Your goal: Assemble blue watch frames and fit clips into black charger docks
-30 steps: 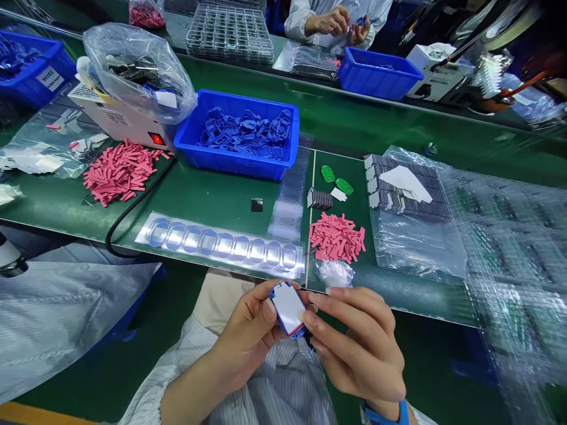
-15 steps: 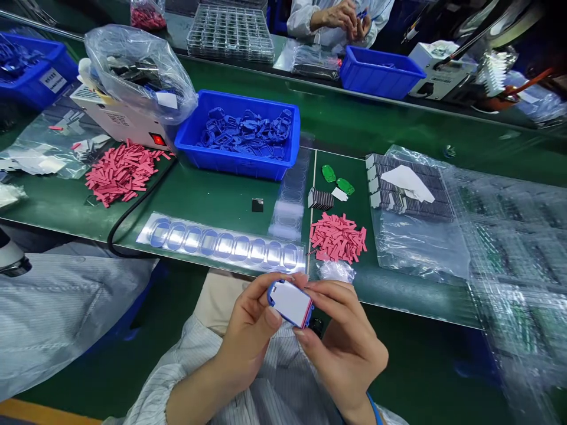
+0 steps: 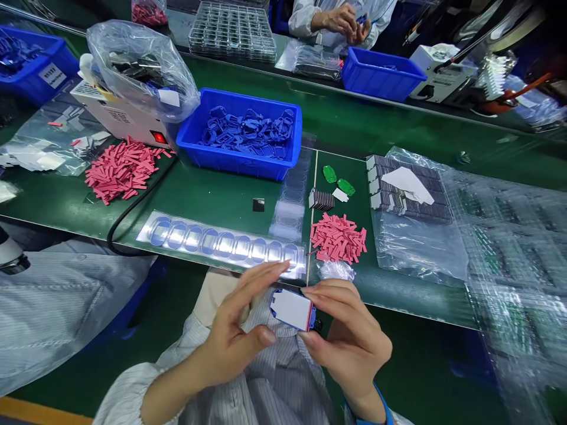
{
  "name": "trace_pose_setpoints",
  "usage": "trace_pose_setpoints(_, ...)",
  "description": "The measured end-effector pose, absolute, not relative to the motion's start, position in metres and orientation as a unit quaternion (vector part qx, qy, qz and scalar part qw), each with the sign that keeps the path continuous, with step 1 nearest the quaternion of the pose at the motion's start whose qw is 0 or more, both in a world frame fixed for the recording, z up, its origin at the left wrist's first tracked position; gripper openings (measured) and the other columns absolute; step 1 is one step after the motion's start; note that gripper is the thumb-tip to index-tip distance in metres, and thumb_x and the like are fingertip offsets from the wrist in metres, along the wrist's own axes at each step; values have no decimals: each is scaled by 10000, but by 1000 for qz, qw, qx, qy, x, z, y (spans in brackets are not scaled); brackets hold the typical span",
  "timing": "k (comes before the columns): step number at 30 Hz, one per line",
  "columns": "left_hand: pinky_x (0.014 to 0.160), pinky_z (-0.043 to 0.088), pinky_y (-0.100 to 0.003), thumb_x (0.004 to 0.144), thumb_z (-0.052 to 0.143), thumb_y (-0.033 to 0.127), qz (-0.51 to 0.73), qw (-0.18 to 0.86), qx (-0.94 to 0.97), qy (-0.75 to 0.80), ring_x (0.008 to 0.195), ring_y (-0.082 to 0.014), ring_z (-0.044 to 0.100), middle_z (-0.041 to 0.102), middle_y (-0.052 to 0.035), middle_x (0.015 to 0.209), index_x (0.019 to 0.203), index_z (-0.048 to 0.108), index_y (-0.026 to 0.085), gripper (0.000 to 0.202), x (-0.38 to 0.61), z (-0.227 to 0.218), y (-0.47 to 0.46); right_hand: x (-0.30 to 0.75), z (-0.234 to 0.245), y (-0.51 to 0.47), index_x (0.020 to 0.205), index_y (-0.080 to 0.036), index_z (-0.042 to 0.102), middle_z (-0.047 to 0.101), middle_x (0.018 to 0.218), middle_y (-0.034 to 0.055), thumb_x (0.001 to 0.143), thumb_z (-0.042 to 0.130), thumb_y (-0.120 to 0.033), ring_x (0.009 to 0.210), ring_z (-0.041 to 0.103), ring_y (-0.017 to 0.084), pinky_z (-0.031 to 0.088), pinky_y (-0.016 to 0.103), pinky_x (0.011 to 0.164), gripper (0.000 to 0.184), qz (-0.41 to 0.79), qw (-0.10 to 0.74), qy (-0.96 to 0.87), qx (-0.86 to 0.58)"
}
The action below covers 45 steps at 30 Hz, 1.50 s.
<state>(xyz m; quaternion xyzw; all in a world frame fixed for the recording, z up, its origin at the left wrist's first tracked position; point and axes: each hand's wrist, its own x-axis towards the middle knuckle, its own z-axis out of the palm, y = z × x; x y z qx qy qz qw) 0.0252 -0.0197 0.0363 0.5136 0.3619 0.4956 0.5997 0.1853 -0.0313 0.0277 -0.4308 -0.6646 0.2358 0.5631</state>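
right hand [image 3: 349, 336] is clamping a blue-framed white plastic part [image 3: 292, 310] below the table's front edge [image 3: 398, 295]. left hand [image 3: 228, 333] is hovering just beside it, fingers spread apart.

The held frame [image 3: 275, 302] is moulded in smooth blue plastic and faced with a matt white film [image 3: 292, 310]; glossy plastic is seen in the blue tray [image 3: 239, 167], and a shiny finish on the green desk [image 3: 199, 198].
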Motion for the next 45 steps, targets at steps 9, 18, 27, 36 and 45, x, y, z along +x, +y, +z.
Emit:
trace_pose_setpoints(9, 1035, 282, -483, 581, 760, 102, 430, 591, 516, 447, 976, -268, 648, 742, -54, 901, 729, 721, 312, 260, 21, 59, -20, 187, 30, -32, 964, -173, 624, 645, 808, 44, 660, 722, -131, 778, 576, 210, 475, 396, 658, 322, 240, 512, -706, -426)
trace_pose_setpoints(18, 972, 402, -433, 586, 721, 29, 408, 620, 492, 456, 980, -285, 646, 733, -75, 937, 747, 739, 270, 291, 9, 52, -20, 184, 24, -36, 1036, -163, 590, 643, 874, 74, 748, 694, -254, 837, 576, 225, 475, 402, 698, 320, 233, 496, -715, -433)
trace_pose_setpoints(27, 659, 488, -195, 812, 582, 354, 326, 858, 137, 372, 683, -118, 642, 724, -67, 779, 893, 729, 165, 253, 28, 37, -24, 173, 30, -26, 1129, -181, 561, 654, 1031, 95, 733, 700, -357, 999, 557, 261, 452, 430, 825, 455, 136, 406, -787, -444)
trace_pose_setpoints(36, 750, 499, -246, 729, 666, 395, 340, 842, 102, 406, 758, -153, 657, 727, -69, 797, 843, 731, 159, 270, 21, 30, -32, 192, 8, -24, 1292, -133, 404, 584, 1173, 160, 761, 554, -581, 1111, 529, 272, 458, 438, 891, 710, 188, 391, -782, -448)
trace_pose_setpoints(45, 841, 516, -296, 764, 640, 342, 408, 747, 118, 511, 903, -223, 672, 733, -106, 944, 899, 724, 154, 247, -13, 20, -21, 191, -24, -4, 1289, -83, 415, 559, 1247, 143, 873, 534, -303, 1210, 467, 270, 382, 483, 980, 486, -16, 220, -858, -465)
